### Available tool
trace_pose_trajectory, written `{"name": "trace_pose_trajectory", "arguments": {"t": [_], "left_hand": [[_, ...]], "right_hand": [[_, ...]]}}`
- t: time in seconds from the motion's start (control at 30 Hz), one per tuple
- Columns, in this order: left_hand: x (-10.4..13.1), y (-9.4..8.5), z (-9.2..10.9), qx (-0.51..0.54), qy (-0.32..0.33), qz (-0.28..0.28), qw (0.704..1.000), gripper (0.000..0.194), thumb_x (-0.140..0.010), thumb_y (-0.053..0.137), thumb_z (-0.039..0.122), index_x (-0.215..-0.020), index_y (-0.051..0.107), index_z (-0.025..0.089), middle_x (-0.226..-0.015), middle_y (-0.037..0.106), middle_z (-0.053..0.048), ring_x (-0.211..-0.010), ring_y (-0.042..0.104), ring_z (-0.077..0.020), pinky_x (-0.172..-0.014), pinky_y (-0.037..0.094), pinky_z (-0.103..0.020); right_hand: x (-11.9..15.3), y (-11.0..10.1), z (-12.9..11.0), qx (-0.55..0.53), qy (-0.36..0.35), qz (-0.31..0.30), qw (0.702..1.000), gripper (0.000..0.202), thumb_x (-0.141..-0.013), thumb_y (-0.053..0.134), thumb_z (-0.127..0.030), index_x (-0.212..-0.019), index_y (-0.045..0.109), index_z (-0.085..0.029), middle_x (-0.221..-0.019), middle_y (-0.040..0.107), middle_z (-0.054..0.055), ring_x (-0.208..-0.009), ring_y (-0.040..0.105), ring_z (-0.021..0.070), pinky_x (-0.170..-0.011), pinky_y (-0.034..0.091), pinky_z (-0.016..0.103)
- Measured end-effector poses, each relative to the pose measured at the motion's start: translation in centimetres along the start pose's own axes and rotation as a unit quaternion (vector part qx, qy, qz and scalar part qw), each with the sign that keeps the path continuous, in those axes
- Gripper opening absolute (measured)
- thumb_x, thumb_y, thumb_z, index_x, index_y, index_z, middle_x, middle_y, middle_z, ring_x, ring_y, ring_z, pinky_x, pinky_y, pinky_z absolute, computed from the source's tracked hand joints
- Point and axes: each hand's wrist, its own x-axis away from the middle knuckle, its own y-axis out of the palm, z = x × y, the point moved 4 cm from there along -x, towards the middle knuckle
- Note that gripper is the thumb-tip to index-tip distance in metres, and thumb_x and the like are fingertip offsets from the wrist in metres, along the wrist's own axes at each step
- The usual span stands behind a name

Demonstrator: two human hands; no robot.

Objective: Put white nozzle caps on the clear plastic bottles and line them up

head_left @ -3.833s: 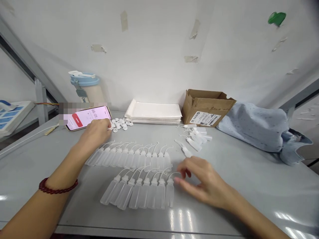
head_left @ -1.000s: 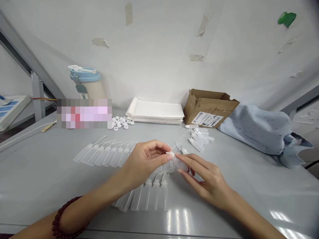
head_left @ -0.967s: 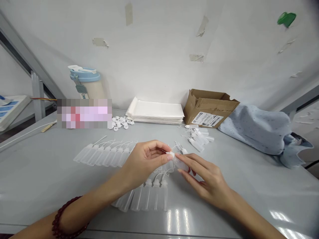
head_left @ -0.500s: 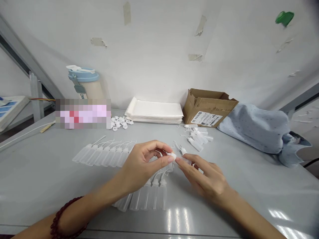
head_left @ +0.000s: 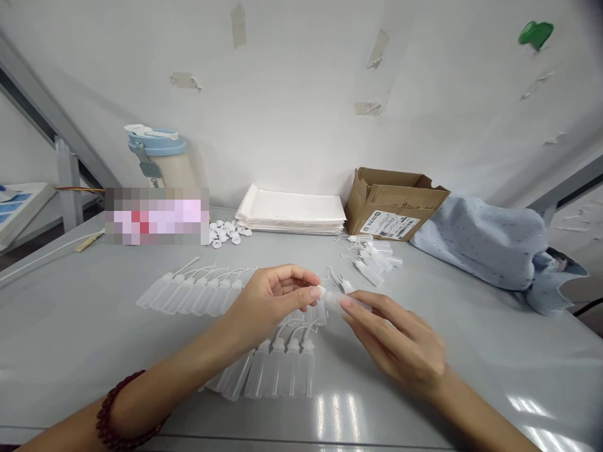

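Above the middle of the table, my left hand (head_left: 282,292) pinches a small white cap (head_left: 321,291) between thumb and fingers. My right hand (head_left: 396,336) is closed around a translucent squeeze bottle (head_left: 333,301), its neck end pointing at the cap. Cap and bottle meet or nearly meet; whether they are joined I cannot tell. Behind my left wrist lies a row of similar bottles (head_left: 188,294) with white tops and thin strips. A second row (head_left: 280,370) lies nearer me, partly hidden by my left forearm. More bottles (head_left: 372,258) lie loosely heaped beyond my right hand.
Several loose white pieces (head_left: 226,232) are piled at the back left, beside a stack of white padded envelopes (head_left: 292,210). An open cardboard box (head_left: 396,204) and a blue cloth (head_left: 480,245) stand at the back right. A blue-lidded tumbler (head_left: 162,157) is at the far left.
My right hand has drawn slightly right and down, so more of the bottle's neck end shows. The white cap between my left fingers has shifted slightly left.
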Motion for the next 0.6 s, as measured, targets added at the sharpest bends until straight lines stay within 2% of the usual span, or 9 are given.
{"name": "trace_pose_trajectory", "arguments": {"t": [0.23,0.43,0.53,0.6], "left_hand": [[-0.02,0.25,-0.87,0.065,-0.041,-0.019,0.997,0.016,-0.076,0.071,0.031,-0.087,0.068,0.019,-0.08,0.068,0.0,-0.077,0.064,-0.0127,-0.08,0.051,-0.027],[0.11,0.2,-0.97,0.048,-0.001,-0.009,0.999,0.015,-0.075,0.073,0.029,-0.085,0.068,0.019,-0.078,0.066,0.002,-0.072,0.059,-0.0096,-0.071,0.05,-0.023],[0.25,0.26,-0.74,0.032,0.032,-0.014,0.999,0.013,-0.077,0.071,0.028,-0.084,0.067,0.018,-0.081,0.065,0.0,-0.075,0.059,-0.0112,-0.07,0.049,-0.024],[0.4,0.23,-0.38,-0.008,0.071,-0.008,0.997,0.011,-0.078,0.07,0.027,-0.084,0.067,0.019,-0.08,0.064,0.0,-0.075,0.057,-0.0123,-0.07,0.047,-0.026]], "right_hand": [[-0.24,0.14,-0.11,-0.02,0.004,0.003,1.0,0.026,-0.085,0.06,-0.007,-0.108,0.064,-0.019,-0.083,0.07,0.006,-0.066,0.067,0.012,-0.055,0.052,0.019],[-0.12,0.29,-0.19,-0.068,0.015,0.02,0.997,0.027,-0.083,0.061,-0.007,-0.11,0.063,-0.013,-0.085,0.073,0.009,-0.074,0.07,0.016,-0.063,0.057,0.023],[-0.05,0.43,0.11,-0.138,0.073,0.01,0.988,0.027,-0.084,0.061,-0.01,-0.11,0.062,-0.015,-0.084,0.073,0.007,-0.061,0.066,0.0139,-0.054,0.056,0.024],[-0.07,0.57,0.5,-0.211,0.147,-0.008,0.966,0.024,-0.084,0.062,-0.013,-0.108,0.063,-0.017,-0.078,0.073,0.005,-0.053,0.063,0.0122,-0.047,0.053,0.023]]}}
